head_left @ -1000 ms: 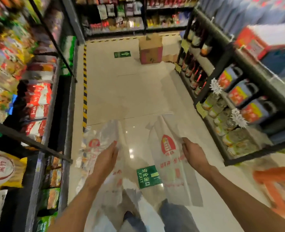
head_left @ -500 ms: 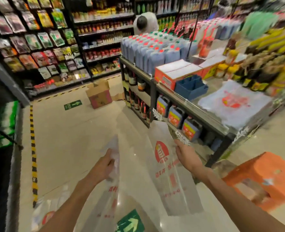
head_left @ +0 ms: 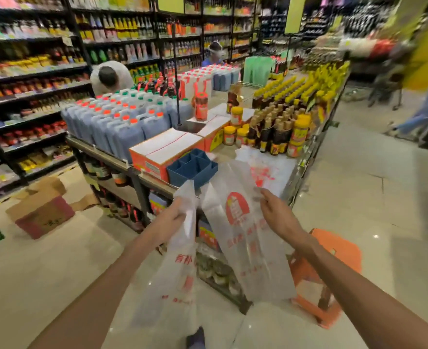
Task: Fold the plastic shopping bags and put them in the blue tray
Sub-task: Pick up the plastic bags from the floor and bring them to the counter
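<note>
**A:** Start with what's nearest. What do the hands have?

**B:** The left hand (head_left: 175, 217) has its fingers curled round the top of one plastic bag (head_left: 175, 268), which hangs limp below it. The right hand (head_left: 277, 212) pinches the upper edge of a second bag (head_left: 240, 230), the one with the red logo, and that hangs down too. Both bags are in front of the blue tray (head_left: 192, 168), on the near side and lower, not yet over the shelf top.

**A:** How will they handle?

**B:** I'd judge them very light, thin and floppy, with no stiffness at all. The film looks smooth, so probably slippery, and a fold likely won't stay unless it's pressed flat. It should tear only if snagged.

**A:** Where to take hold?

**B:** At the top corners or handle loops, both hands on one bag, to stretch it flat. Holding one bag in each hand leaves nothing free for creasing, so one should probably be laid down first.

**A:** Laid where?

**B:** Just right of the tray there's a flat pile of more bags (head_left: 271, 167) on the shelf top (head_left: 155, 183); that looks like the working surface.

**A:** And the tray itself?

**B:** It's divided into compartments and sits at the shelf's near edge, touching the orange-and-white carton (head_left: 162, 149) behind and to its left. I can't tell whether any folded bags are inside. Beyond the tray stand jugs (head_left: 112, 124) and bottles (head_left: 278, 129).
</note>
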